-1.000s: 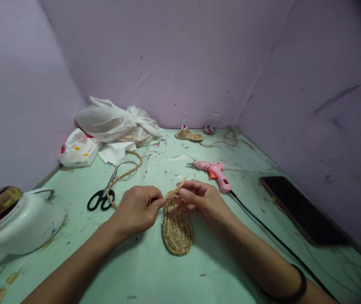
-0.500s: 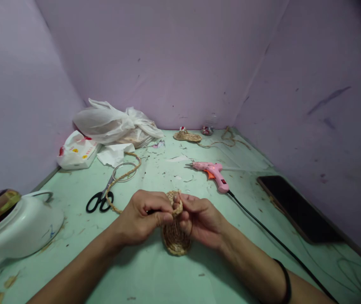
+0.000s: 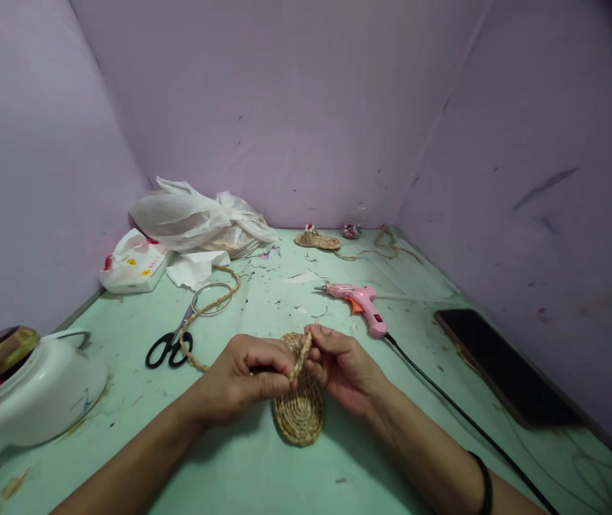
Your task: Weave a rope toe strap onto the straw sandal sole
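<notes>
My left grip (image 3: 244, 372) is pinched on a braided straw cord (image 3: 300, 360), thumb pressed to curled fingers, and my right grip (image 3: 346, 365) is closed on its upper end. The short stretch between my fingertips slants up from left to right. Below that stretch lies the coiled straw sole (image 3: 299, 418), its rounded near end on my side of both grips and its far end partly hidden by my fingers. My left hand is turned back up; my right shows part of its palm, thumb uppermost. My forearms angle inward from the lower corners. Left of my left grip are scissors (image 3: 169, 347); beyond my right grip, a pink glue gun (image 3: 364, 304).
</notes>
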`<act>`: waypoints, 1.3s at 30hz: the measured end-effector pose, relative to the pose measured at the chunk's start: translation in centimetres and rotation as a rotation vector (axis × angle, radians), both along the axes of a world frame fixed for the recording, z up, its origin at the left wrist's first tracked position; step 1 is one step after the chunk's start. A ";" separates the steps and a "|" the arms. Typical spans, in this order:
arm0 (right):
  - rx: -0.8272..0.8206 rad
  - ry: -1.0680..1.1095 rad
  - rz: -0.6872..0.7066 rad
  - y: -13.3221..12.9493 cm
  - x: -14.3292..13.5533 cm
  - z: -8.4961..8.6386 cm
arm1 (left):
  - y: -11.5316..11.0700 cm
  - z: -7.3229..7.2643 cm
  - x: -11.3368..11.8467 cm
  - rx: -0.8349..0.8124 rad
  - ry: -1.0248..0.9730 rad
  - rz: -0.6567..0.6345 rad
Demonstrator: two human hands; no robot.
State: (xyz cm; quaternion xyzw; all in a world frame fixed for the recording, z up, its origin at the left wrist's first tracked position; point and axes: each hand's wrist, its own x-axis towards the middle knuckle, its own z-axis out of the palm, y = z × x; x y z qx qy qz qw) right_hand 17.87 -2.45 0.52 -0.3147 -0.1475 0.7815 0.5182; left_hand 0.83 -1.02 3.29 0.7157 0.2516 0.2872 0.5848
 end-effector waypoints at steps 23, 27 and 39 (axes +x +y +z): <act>-0.033 -0.105 -0.146 -0.6 0.0 0.4 | 0.8 -1.0 0.8 -0.026 0.268 0.348; -0.082 0.218 0.048 -0.9 0.2 0.6 | 0.2 -0.9 1.1 0.055 0.223 0.317; -0.198 -0.001 -0.174 -0.4 -0.2 1.2 | 1.5 -2.6 0.3 -0.285 0.010 0.465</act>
